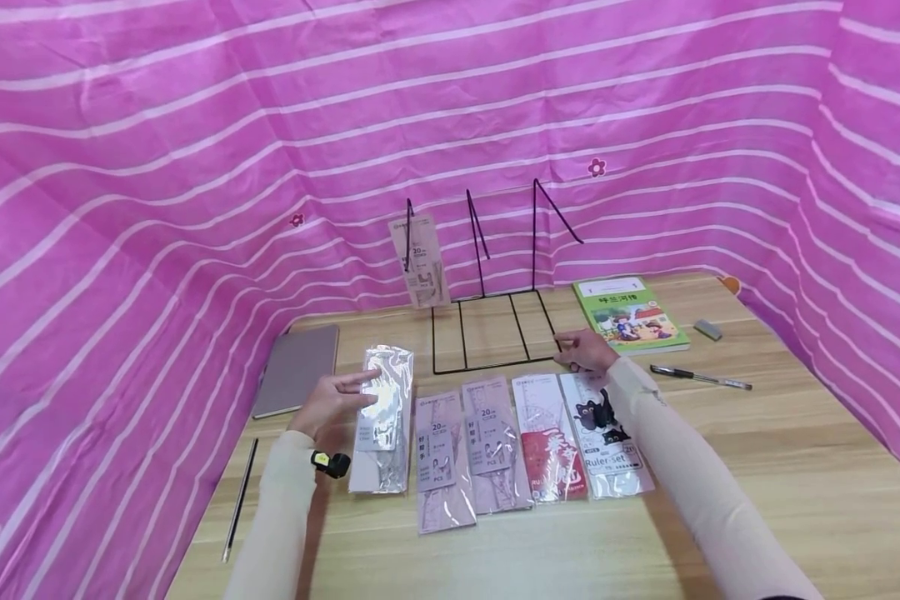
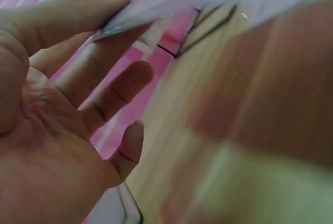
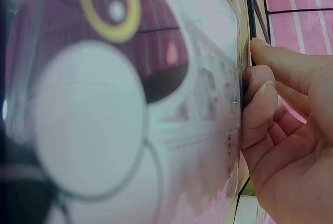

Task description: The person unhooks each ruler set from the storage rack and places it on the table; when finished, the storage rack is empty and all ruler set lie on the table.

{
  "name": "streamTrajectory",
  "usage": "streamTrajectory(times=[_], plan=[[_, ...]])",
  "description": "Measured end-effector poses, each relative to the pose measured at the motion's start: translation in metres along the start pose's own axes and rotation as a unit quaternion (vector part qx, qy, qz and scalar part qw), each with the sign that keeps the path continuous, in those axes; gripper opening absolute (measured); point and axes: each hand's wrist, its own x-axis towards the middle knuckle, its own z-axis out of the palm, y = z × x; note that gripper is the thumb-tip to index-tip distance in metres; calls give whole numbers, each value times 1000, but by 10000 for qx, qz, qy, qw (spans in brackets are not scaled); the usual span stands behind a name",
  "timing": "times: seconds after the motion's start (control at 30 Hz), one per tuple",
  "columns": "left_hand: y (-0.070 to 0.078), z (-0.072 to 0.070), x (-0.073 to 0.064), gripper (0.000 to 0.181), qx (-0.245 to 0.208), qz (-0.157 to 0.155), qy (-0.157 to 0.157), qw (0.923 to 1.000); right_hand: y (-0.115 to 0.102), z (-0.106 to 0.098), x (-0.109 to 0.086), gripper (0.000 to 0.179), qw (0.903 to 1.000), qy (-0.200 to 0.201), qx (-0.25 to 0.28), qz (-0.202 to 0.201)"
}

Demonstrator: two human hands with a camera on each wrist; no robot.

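My left hand (image 1: 330, 407) pinches a clear-wrapped ruler set (image 1: 390, 425) between thumb and fingers, tilted and glaring with light. In the left wrist view the thumb presses the packet's edge (image 2: 117, 23), while the lower fingers spread free of it. My right hand (image 1: 588, 352) grips the front right corner of a black wire display rack (image 1: 536, 242). One ruler set (image 1: 429, 267) hangs on the rack's left hook. Before the rack lie two pinkish ruler sets (image 1: 442, 467), a red-and-white one (image 1: 547, 450) and a black-cat one (image 1: 600, 467), partly behind my right forearm.
A green book (image 1: 630, 321) lies right of the rack, near a grey eraser (image 1: 708, 330) and a black pen (image 1: 675, 372). On the left are a grey notebook (image 1: 296, 371) and a thin dark pen (image 1: 240, 500). Pink striped cloth (image 1: 195, 167) surrounds the wooden table.
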Motion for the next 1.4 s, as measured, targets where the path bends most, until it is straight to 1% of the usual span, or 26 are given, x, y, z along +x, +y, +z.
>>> streamTrajectory(times=[0.13, 0.2, 0.33, 0.4, 0.53, 0.63, 0.73, 0.8, 0.97, 1.13, 1.3, 1.4], plan=[[-11, 1, -3, 61, 174, -247, -187, 9994, 0, -1, -1, 65, 10000, 8, 1, -55], [-15, 2, -5, 61, 282, -322, -288, 9987, -1, 0, -1, 65, 10000, 8, -36, -76], [-22, 5, -9, 60, 467, -397, -458, 9971, -2, 0, -2, 64, 9995, 24, -255, -207], [-24, 6, -10, 59, 455, -411, -509, 9968, -2, 0, -2, 64, 9994, 40, -274, -202], [-27, 6, -13, 58, 377, -420, -606, 9966, 0, -1, -2, 64, 9999, 60, -96, -89], [-27, 6, -15, 58, 442, -477, -621, 9960, 1, -1, -2, 64, 10000, 39, 66, -50], [-26, 6, -16, 56, 625, -508, -586, 9950, 2, -1, -1, 65, 9999, 47, 48, -110], [-25, 7, -17, 54, 805, -538, -532, 9939, 2, 0, 0, 65, 9999, 70, 52, -120], [-21, 9, -19, 50, 1317, -612, -542, 9879, 2, 0, 1, 65, 9999, 43, 69, -77], [-15, 10, -20, 48, 1652, -549, -512, 9834, 2, 0, 2, 66, 9999, 24, 87, -98], [-12, 10, -19, 48, 1826, -415, -525, 9809, 3, -1, 2, 66, 9998, 40, 60, -167], [-11, 11, -19, 48, 1861, -397, -512, 9804, 3, -1, 1, 66, 9996, 51, -93, -252]])
